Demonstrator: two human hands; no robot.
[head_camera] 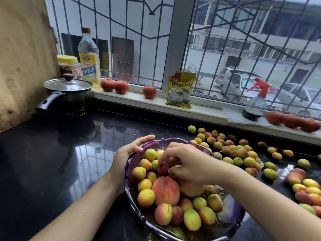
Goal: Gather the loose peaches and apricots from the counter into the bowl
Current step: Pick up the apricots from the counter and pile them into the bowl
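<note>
The right hand (186,164) hangs over the middle of the purple glass bowl (231,216), fingers curled down around small fruit at its fingertips; a dark red apricot (163,169) sits just under them, though whether it is pinched or only touched cannot be told. The left hand (126,153) clasps the bowl's far-left rim, thumb inside the wall and fingers curved along the outer edge. Inside, a large peach (165,190) lies among many yellow-green and blushed apricots, with a second peach (191,188) partly under the right wrist. The bowl stands on the black polished counter (52,162), whose whole left side is bare and reflective up to a lidded pot (67,94) in the back corner. Right of the bowl, loose apricots (239,153) spread thickly toward the right edge of view, some nearly touching the rim. Behind them the white windowsill (139,100) runs along the counter's back edge, bearing tomatoes (149,92), a yellow packet (180,91), a spray bottle (255,105) and an oil bottle (89,58)
</note>
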